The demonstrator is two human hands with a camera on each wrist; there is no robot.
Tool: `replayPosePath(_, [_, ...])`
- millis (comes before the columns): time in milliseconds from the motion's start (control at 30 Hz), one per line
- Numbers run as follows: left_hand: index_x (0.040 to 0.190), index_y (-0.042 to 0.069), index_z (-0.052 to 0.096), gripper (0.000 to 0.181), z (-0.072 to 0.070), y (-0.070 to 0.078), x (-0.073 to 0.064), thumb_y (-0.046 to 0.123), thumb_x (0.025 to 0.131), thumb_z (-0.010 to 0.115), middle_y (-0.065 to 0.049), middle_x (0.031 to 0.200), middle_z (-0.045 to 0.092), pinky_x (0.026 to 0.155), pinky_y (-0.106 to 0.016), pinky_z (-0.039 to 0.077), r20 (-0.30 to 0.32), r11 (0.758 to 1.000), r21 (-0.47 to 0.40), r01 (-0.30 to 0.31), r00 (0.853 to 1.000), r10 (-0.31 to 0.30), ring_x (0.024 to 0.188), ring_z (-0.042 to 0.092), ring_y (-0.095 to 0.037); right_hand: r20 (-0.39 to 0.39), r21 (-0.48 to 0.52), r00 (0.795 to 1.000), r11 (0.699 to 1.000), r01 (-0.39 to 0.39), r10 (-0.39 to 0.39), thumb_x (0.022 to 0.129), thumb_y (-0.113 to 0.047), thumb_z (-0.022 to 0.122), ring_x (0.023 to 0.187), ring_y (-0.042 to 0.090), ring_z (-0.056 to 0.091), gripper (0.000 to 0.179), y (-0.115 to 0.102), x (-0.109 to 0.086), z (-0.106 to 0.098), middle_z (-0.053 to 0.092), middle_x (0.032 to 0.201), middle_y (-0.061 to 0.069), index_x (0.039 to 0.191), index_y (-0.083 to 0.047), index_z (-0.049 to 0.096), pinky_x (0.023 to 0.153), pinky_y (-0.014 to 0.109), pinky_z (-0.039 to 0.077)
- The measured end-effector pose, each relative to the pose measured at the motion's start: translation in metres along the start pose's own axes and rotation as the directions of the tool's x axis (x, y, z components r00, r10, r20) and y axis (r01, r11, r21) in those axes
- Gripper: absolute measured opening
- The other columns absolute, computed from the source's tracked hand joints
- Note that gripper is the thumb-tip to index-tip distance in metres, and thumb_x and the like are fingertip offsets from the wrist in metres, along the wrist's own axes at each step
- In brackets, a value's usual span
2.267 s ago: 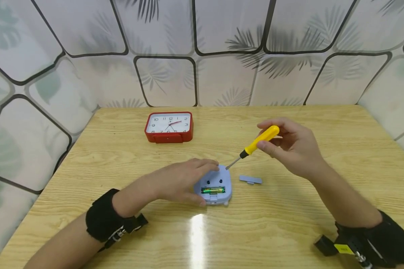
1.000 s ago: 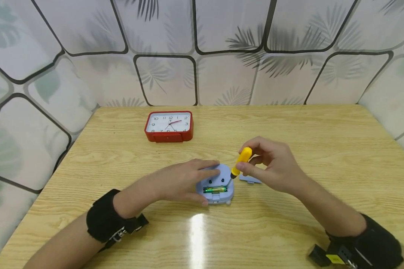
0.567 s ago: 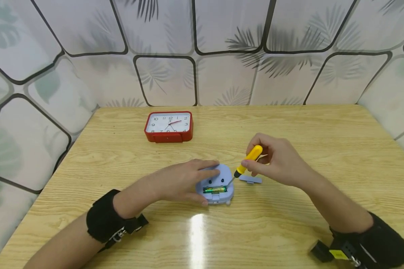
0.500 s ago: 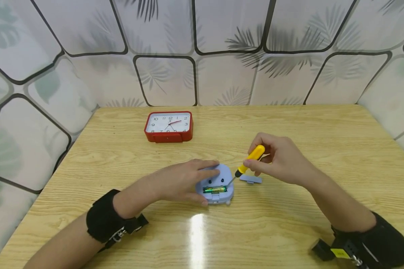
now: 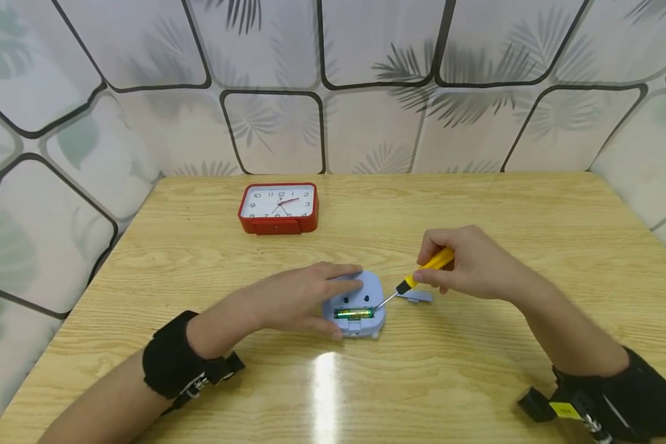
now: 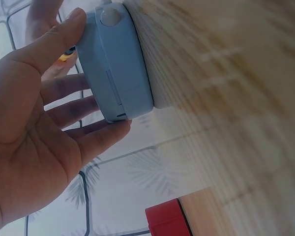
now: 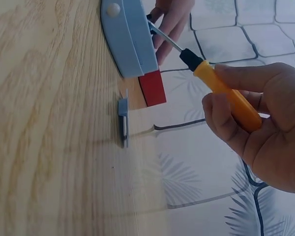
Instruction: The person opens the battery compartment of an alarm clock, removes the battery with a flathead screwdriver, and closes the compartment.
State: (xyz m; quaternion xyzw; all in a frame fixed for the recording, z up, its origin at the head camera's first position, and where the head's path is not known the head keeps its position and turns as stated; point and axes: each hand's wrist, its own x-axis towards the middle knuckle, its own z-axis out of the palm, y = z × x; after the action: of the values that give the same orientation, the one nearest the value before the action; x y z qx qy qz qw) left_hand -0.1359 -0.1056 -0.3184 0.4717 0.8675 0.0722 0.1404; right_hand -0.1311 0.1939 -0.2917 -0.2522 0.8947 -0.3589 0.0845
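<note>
A light blue alarm clock [image 5: 373, 283] lies back side up on the table, its battery bay uncovered. Inside the bay sits one green battery [image 5: 353, 314]. My left hand [image 5: 296, 299] holds the clock from its left side, fingers over the back and thumb at the near edge; the left wrist view shows the fingers spread round its body [image 6: 120, 64]. Between thumb and fingers, my right hand [image 5: 472, 265] grips a screwdriver [image 5: 434, 261] with a yellow handle. Its metal shaft slants down leftward, the tip right at the battery's right end. In the right wrist view the handle [image 7: 231, 98] lies along the curled fingers.
The small blue battery cover [image 5: 416, 296] lies on the wooden table [image 5: 227, 265] right of the clock, partly behind the screwdriver. A red rectangular clock [image 5: 278, 209] stands farther back on the left. Patterned panels [image 5: 372, 129] rise behind the table.
The screwdriver tip has moved from the clock's upper right corner down to the battery's right end. Lately the right hand has shifted rightward and tipped the handle lower. The left hand has barely moved.
</note>
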Motion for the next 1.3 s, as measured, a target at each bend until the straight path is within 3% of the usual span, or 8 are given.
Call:
replayPosePath(200, [0.15, 0.013, 0.046, 0.08, -0.001, 0.0, 0.0, 0.052, 0.086, 0.074, -0.008, 0.162, 0.032, 0.116, -0.042, 0.037, -0.005, 1.0, 0.0, -0.006, 1.0, 0.006, 0.145, 0.039, -0.028, 0.054, -0.17, 0.998, 0.984, 0.049, -0.041, 0.083, -0.019, 0.082, 0.066, 0.01, 0.055, 0.021, 0.006, 0.004, 0.0, 0.064, 0.076, -0.011, 0.08, -0.019, 0.061, 0.062, 0.024, 0.05])
replayPosePath(333, [0.15, 0.013, 0.046, 0.08, -0.001, 0.001, 0.0, 0.052, 0.086, 0.073, -0.008, 0.162, 0.032, 0.116, -0.042, 0.037, -0.006, 1.0, -0.002, -0.008, 1.0, 0.008, 0.145, 0.038, -0.029, 0.124, -0.214, 0.991, 0.973, 0.085, -0.059, 0.085, -0.023, 0.08, 0.072, 0.006, 0.058, 0.021, 0.01, 0.004, -0.001, 0.063, 0.077, -0.013, 0.081, -0.019, 0.06, 0.07, 0.025, 0.052])
replayPosePath(500, [0.15, 0.013, 0.046, 0.079, 0.0, 0.0, 0.0, 0.051, 0.086, 0.073, -0.008, 0.162, 0.033, 0.116, -0.042, 0.038, -0.011, 1.0, 0.002, -0.015, 1.0, 0.015, 0.144, 0.04, -0.029, 0.186, -0.22, 0.98, 0.969, 0.11, -0.069, 0.087, -0.025, 0.078, 0.072, 0.005, 0.057, 0.017, 0.012, 0.004, -0.001, 0.063, 0.077, -0.015, 0.083, -0.023, 0.062, 0.068, 0.025, 0.05])
replayPosePath(667, [0.15, 0.013, 0.047, 0.079, 0.0, 0.0, 0.0, 0.051, 0.086, 0.074, -0.008, 0.162, 0.033, 0.115, -0.041, 0.038, -0.012, 1.0, 0.002, -0.013, 1.0, 0.013, 0.144, 0.04, -0.029, 0.305, -0.218, 0.951, 0.968, 0.127, -0.057, 0.094, -0.026, 0.07, 0.073, 0.004, 0.055, 0.003, 0.013, 0.002, -0.002, 0.066, 0.083, -0.014, 0.093, -0.025, 0.068, 0.069, 0.025, 0.049])
replayPosePath(867, [0.15, 0.013, 0.047, 0.079, 0.001, 0.0, 0.0, 0.051, 0.085, 0.074, -0.008, 0.161, 0.033, 0.115, -0.041, 0.038, -0.016, 1.0, -0.003, -0.014, 1.0, 0.014, 0.143, 0.041, -0.029, 0.396, -0.199, 0.916, 0.969, 0.149, -0.059, 0.1, -0.023, 0.062, 0.071, 0.004, 0.053, 0.008, 0.015, 0.0, -0.001, 0.063, 0.081, -0.011, 0.102, -0.021, 0.069, 0.067, 0.024, 0.047])
replayPosePath(1067, [0.15, 0.014, 0.047, 0.079, 0.001, 0.0, 0.0, 0.05, 0.085, 0.075, -0.008, 0.161, 0.034, 0.116, -0.041, 0.038, -0.014, 1.0, -0.003, -0.013, 1.0, 0.013, 0.143, 0.04, -0.029, 0.47, -0.176, 0.882, 0.977, 0.121, -0.024, 0.103, -0.02, 0.054, 0.071, 0.003, 0.053, 0.011, 0.015, -0.001, 0.0, 0.062, 0.08, -0.01, 0.107, -0.019, 0.065, 0.067, 0.024, 0.046])
replayPosePath(1167, [0.15, 0.014, 0.047, 0.08, 0.001, -0.001, 0.001, 0.05, 0.085, 0.076, -0.008, 0.161, 0.034, 0.116, -0.041, 0.038, -0.012, 1.0, 0.001, -0.015, 1.0, 0.015, 0.144, 0.04, -0.029, 0.479, -0.178, 0.878, 0.978, 0.11, -0.011, 0.104, -0.021, 0.054, 0.07, 0.003, 0.053, 0.012, 0.015, -0.002, 0.0, 0.062, 0.08, -0.01, 0.109, -0.019, 0.065, 0.066, 0.024, 0.046])
replayPosePath(1300, [0.15, 0.014, 0.047, 0.08, 0.001, -0.001, 0.001, 0.05, 0.084, 0.076, -0.008, 0.161, 0.034, 0.116, -0.041, 0.038, -0.014, 1.0, -0.001, -0.017, 1.0, 0.017, 0.143, 0.041, -0.028, 0.447, -0.201, 0.895, 0.973, 0.114, -0.013, 0.102, -0.026, 0.057, 0.07, 0.003, 0.053, 0.012, 0.015, -0.002, -0.001, 0.063, 0.081, -0.01, 0.106, -0.021, 0.067, 0.066, 0.024, 0.046])
